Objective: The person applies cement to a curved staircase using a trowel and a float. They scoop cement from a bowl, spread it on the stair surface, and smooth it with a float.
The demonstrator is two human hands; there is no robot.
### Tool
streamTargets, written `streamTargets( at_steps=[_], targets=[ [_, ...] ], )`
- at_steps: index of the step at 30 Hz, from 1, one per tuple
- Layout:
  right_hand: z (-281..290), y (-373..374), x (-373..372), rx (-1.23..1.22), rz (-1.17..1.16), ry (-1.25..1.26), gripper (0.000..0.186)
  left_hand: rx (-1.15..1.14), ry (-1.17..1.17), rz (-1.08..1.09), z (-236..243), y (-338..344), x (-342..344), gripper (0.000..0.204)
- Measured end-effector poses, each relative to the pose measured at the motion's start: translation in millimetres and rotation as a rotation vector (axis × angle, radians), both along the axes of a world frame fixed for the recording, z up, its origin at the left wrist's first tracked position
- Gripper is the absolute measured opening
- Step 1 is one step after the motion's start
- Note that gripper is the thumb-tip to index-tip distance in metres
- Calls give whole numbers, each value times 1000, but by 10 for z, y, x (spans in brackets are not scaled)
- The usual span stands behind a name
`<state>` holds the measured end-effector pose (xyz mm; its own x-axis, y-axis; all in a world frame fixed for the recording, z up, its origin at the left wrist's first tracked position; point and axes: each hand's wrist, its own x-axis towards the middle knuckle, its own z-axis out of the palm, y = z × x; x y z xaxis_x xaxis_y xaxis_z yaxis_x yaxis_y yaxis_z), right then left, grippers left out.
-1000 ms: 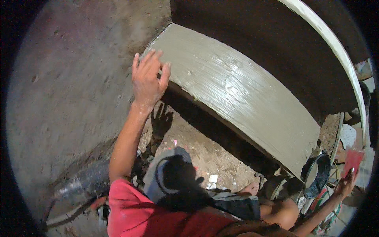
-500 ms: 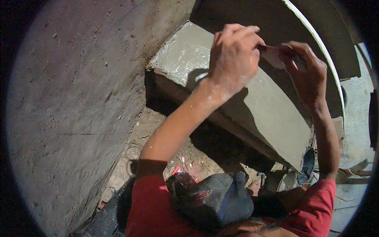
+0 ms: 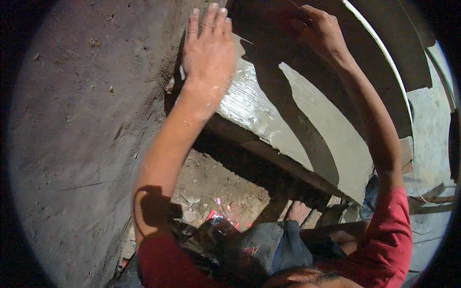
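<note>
My left hand [image 3: 210,55] lies over the far left end of a wet grey cement-coated slab [image 3: 249,103], close to the rough wall. Its fingers are stretched out, pointing away from me. I cannot tell whether the palm presses on the slab or hovers just above it. Farther right, my right hand [image 3: 322,31] is raised in front of the dark panel behind the slab, its fingers curled together. Shadow hides what they hold, if anything. Brush-like streaks shine on the slab's left part, while its right part looks matte.
A rough plastered wall [image 3: 91,120] rises on the left. Behind the slab stands a dark curved panel [image 3: 370,77] with a white edge strip [image 3: 379,38]. Below, bare feet [image 3: 297,212] and a red packet [image 3: 222,221] show on dirt ground [image 3: 225,180].
My hands have moved apart from being close together over the slab. The left went left toward the wall and its fingers straightened; the right moved up and left into shadow.
</note>
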<state>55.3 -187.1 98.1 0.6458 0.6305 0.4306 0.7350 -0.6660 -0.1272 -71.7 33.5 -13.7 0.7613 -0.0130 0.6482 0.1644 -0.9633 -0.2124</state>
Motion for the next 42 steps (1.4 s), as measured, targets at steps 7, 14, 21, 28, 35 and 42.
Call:
streamTargets(
  at_steps=[7, 14, 21, 28, 35, 42],
  targets=[
    [-397, 470, 501, -152, 46, -150, 19, 258, 91, 178, -293, 304, 156, 64],
    [-859, 811, 1101, -184, 66, -297, 14, 220, 181, 191, -259, 269, 141, 69],
    [-280, 581, 684, 70, 93, -590, 15, -145, -74, -2, -414, 293, 183, 67],
    [-820, 619, 764, -94, 126, -367, 9, 14, -27, 74, -398, 286, 177, 66],
    [-429, 326, 521, -100, -29, -578, 9, 163, 62, 87, -396, 309, 169, 65],
    [-823, 100, 442, -301, -111, -342, 19, 124, 43, 106, -315, 269, 139, 68]
  ],
)
